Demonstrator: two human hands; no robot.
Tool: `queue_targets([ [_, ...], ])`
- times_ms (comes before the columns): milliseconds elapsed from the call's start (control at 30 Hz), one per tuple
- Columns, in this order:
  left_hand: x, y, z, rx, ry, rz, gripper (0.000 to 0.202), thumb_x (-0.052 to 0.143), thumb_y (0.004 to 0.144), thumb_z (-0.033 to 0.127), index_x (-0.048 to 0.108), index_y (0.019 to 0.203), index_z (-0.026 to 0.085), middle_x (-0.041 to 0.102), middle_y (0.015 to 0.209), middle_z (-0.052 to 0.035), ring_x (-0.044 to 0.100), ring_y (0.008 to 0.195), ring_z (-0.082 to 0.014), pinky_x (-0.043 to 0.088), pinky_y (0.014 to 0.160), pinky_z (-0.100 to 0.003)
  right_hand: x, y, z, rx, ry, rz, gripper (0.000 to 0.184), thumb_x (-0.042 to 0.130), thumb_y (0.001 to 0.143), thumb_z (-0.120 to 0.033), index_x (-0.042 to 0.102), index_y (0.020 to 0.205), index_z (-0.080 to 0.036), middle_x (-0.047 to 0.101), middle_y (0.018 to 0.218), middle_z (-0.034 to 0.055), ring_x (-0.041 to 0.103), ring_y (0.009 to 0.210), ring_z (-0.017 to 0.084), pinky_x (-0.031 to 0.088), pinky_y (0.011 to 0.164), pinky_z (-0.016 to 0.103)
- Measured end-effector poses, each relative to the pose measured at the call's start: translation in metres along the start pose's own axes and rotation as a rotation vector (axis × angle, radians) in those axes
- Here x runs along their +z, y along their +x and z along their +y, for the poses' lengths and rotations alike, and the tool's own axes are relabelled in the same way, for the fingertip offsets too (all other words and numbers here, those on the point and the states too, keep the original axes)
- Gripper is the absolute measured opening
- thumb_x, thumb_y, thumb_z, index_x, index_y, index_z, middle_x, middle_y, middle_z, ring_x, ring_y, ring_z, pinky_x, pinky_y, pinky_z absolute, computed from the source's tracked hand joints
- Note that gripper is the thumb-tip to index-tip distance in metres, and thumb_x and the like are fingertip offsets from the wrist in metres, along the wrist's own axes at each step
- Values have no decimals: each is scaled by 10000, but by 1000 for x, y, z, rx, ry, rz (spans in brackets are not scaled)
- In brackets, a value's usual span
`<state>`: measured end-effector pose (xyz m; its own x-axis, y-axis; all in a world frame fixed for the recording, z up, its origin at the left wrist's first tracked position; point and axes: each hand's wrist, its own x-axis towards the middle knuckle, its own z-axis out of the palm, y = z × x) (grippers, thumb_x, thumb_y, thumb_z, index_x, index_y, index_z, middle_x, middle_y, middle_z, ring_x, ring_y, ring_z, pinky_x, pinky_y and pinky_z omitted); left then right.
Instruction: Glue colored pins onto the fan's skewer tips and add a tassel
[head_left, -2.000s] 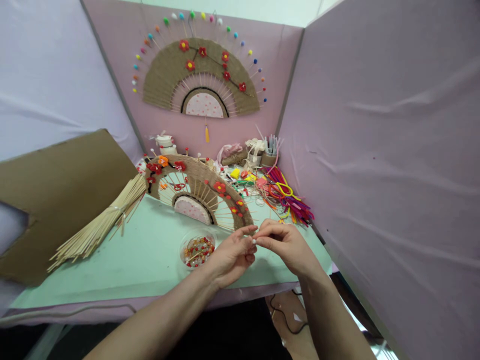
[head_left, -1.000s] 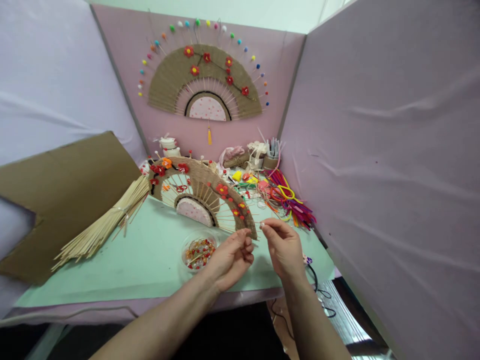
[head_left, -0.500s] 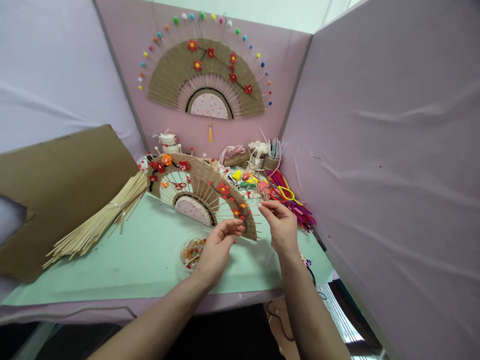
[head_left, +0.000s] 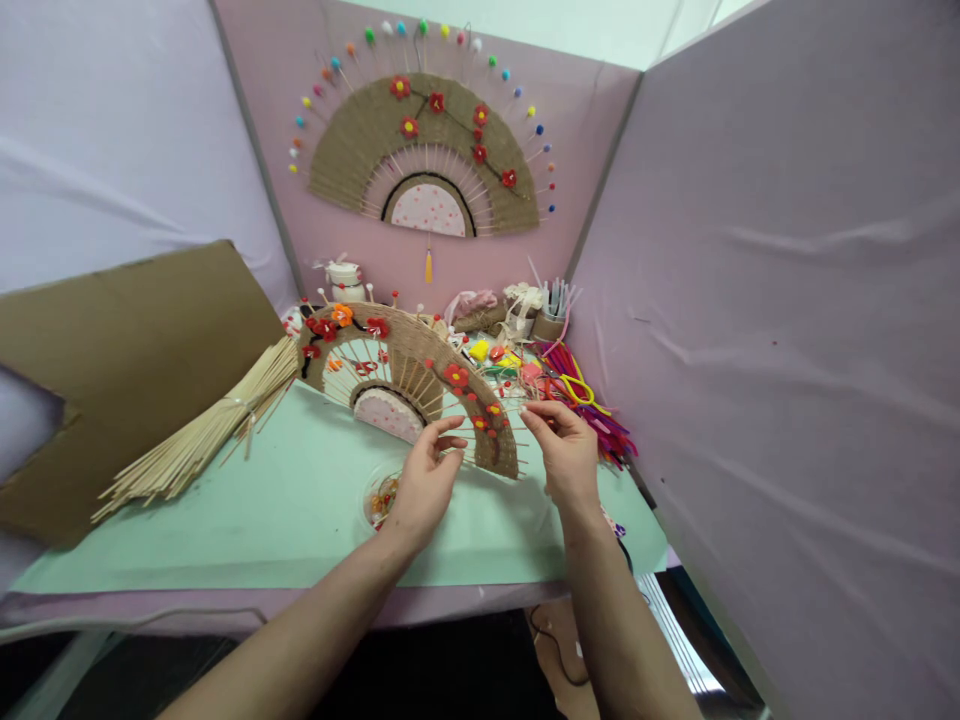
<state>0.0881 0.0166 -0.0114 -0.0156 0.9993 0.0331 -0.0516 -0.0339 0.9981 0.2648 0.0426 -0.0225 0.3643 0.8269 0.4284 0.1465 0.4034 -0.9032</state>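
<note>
Now, lower centre, one tub of beads (head_left: 366, 498), too crowded to count, sits on the bench (head_left: 300, 510) beside the left hand (head_left: 429, 485), its fingers loosely parted, apparently holding nothing. Right of centre, the right hand (head_left: 566, 450) pinches one tiny white piece (head_left: 523, 410), likely a bead. One stick bundle (head_left: 199, 435) lies at left. Mid-frame rests one woven fan (head_left: 405, 338): probably light and springy, its thin ribs (head_left: 412, 380) fragile, the woven band (head_left: 504, 460) the safer hold. Upper centre, one second fan (head_left: 345, 150) hangs.
</note>
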Motion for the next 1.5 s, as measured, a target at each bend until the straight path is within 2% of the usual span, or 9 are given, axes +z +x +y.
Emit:
queue_targets([
  [167,2,3,1,0,-30,-24,443,539,750,151,522,1192,181,620,1115,-92,597,998,-184,472,765,-272,1,1,-3,38,19,21,179,751,716,-354,733,812,-204,698,803,27,598,743,163,450,672,284],
  [267,6,4,4,2,-90,-40,479,542,733,119,481,1202,197,532,1312,-114,617,989,-166,481,794,-282,2,1,-3,52,14,18,182,752,710,-356,735,808,-204,703,804,28,600,735,164,450,672,288],
  [367,9,5,7,-3,-134,-54,534,548,721,102,445,1234,209,463,1397,-136,646,947,-162,484,848,-324,2,2,-1,49,20,12,179,749,712,-351,736,818,-208,707,813,28,607,750,167,449,676,287],
  [533,12,10,5,2,-167,-91,586,554,731,108,412,1287,226,452,1409,-139,669,922,-176,484,906,-392,0,3,-6,23,-39,-4,203,735,720,-372,735,818,-194,706,803,38,602,746,169,446,668,292],
  [767,13,12,5,-31,-226,-100,631,561,749,111,357,1333,233,475,1394,-133,677,911,-164,498,893,-370,-4,2,-19,-113,-239,-9,173,685,764,-359,724,783,-191,693,779,32,565,691,156,421,636,294],
  [900,13,11,7,-39,-242,-88,659,570,748,108,327,1348,233,493,1371,-143,678,902,-163,495,891,-374,-5,2,-18,-130,-265,-17,171,683,766,-359,723,787,-194,693,769,28,559,676,154,417,632,293],
  [1133,9,9,6,-31,-218,-89,578,558,745,108,391,1287,215,428,1434,-160,677,889,-156,494,886,-368,-5,0,-16,-127,-272,-27,158,688,775,-345,724,810,-195,696,780,24,575,694,159,431,649,294],
  [1500,8,11,1,-31,-237,-73,564,559,729,89,410,1257,220,470,1404,-148,677,911,-169,487,905,-384,-6,-5,-21,-233,-330,-28,157,647,821,-342,723,849,-209,704,861,50,603,791,188,472,761,347],
])
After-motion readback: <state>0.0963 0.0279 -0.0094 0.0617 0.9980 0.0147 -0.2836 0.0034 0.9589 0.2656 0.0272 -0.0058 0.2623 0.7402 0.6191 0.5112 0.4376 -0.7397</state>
